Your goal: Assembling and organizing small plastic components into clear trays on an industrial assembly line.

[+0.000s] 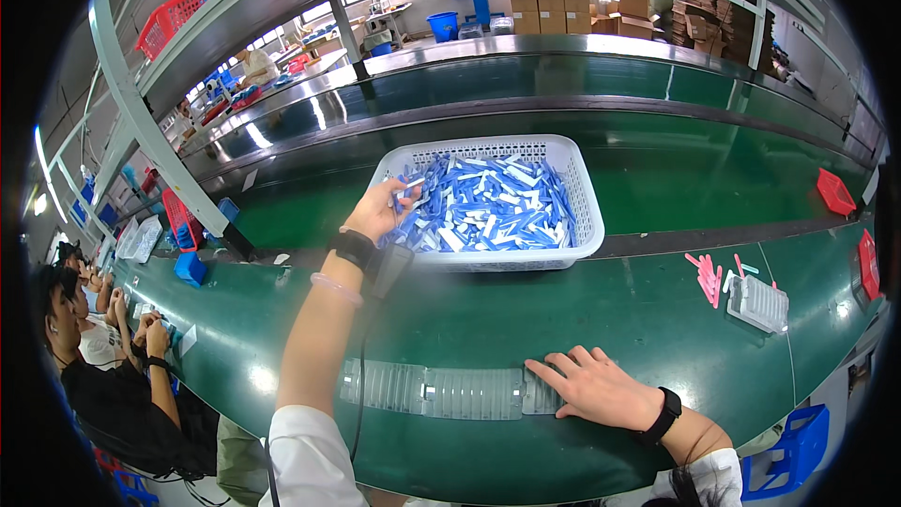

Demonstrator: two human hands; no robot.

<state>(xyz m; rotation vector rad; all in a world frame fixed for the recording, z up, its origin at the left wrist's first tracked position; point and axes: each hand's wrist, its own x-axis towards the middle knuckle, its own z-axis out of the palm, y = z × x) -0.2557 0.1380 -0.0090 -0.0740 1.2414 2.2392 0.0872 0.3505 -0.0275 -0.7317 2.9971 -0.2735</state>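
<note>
Fingers of the left hand (380,211) pinch blue-white strips (488,207) at the basket's (582,183) nine o'clock edge — within easy reach. Right hand (596,385) lies flat, open, steadying the clear tray (441,390) at six o'clock.

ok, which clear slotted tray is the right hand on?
The long clear tray at the near table edge: the right hand rests flat on its right end. The other small clear tray sits untouched beside the pink sticks.

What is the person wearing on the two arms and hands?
Both hands are bare. The left hand has a black wrist strap carrying a small black device with a dark cable, plus a pale pink bead bracelet. The right hand has a black wristband. Both sleeves are white.
</note>
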